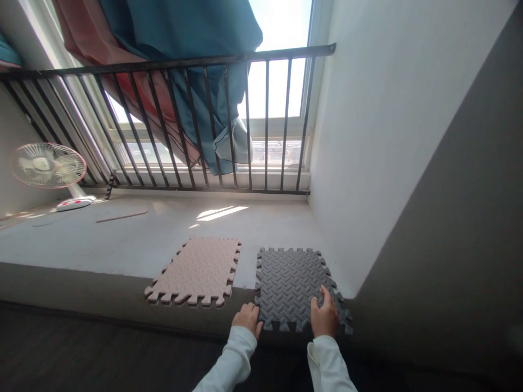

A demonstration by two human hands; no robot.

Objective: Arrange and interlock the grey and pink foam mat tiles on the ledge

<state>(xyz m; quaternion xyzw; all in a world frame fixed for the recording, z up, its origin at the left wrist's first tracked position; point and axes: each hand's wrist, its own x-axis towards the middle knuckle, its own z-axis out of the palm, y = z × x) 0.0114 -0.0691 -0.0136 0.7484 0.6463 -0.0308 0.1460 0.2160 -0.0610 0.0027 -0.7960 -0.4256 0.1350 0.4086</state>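
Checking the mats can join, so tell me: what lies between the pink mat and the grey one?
Only a bare strip of grey ledge separates the pink mat from the grey mat, in the head view.

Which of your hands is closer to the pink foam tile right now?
Left. The left hand rests at the gray foam tile's near-left corner, just right of the pink foam tile; the right hand lies farther off, on the gray tile's right side.

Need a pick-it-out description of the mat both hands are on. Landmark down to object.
Start at the black window railing and come down to the raised grey ledge below it, where two foam puzzle mats lie near the front edge. It is the dark grey mat nearest the white wall, with the left hand and right hand on its near edge. Its neighbour, the pink mat, lies untouched.
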